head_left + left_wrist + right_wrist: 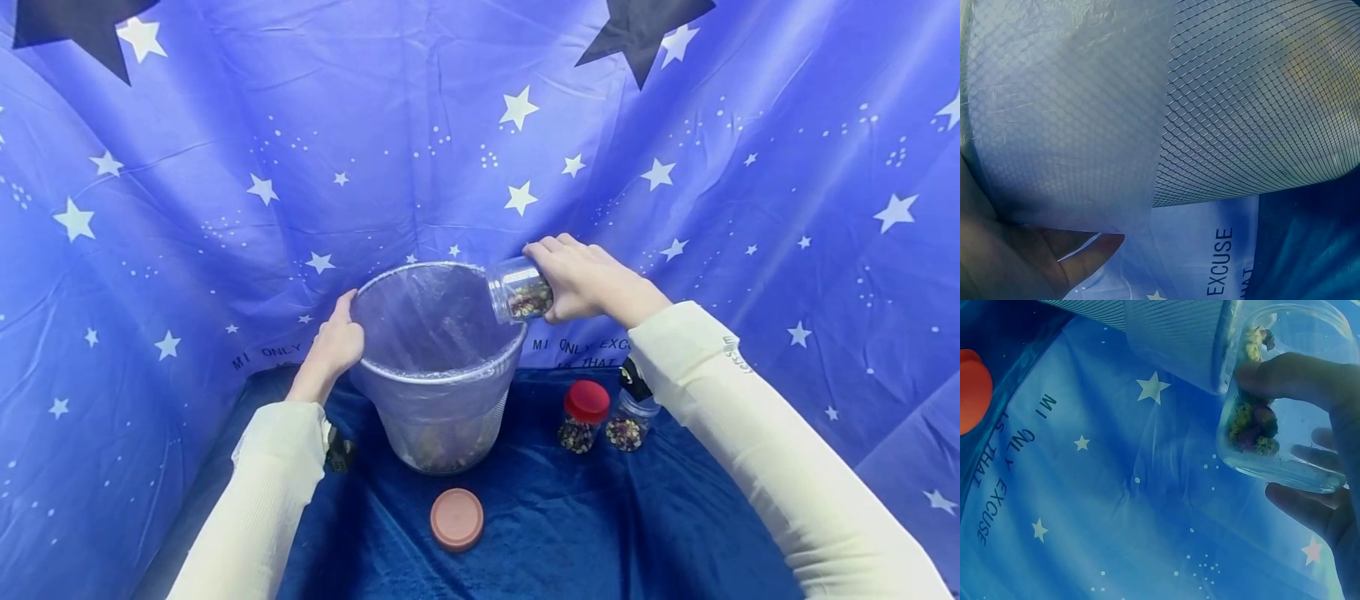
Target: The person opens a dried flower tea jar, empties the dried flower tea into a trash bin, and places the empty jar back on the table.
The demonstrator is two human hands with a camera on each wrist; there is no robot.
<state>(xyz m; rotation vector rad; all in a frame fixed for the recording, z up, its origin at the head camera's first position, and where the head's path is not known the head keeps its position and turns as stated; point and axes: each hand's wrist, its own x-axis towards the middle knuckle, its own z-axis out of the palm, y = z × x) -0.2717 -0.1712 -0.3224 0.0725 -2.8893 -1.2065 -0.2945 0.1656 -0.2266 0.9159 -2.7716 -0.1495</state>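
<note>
A mesh bin [442, 408] lined with a clear plastic bag stands on the dark blue cloth. My left hand [337, 340] holds the bin's left rim; in the left wrist view its thumb and fingers [1094, 256] lie against the bag-covered wall [1066, 125]. My right hand [581, 279] grips a clear jar [525, 292] by its base end, tilted sideways with its open mouth over the bin's right rim. Dried flower pieces [1257, 428] lie inside the jar along its lower side. Some bits show through the bin's lower wall.
A pink lid [457, 519] lies on the cloth in front of the bin. To the right stand a red-lidded jar [581, 417] and another jar [628, 425], both with dried pieces inside, near my right sleeve. A star-patterned purple curtain [420, 125] hangs behind.
</note>
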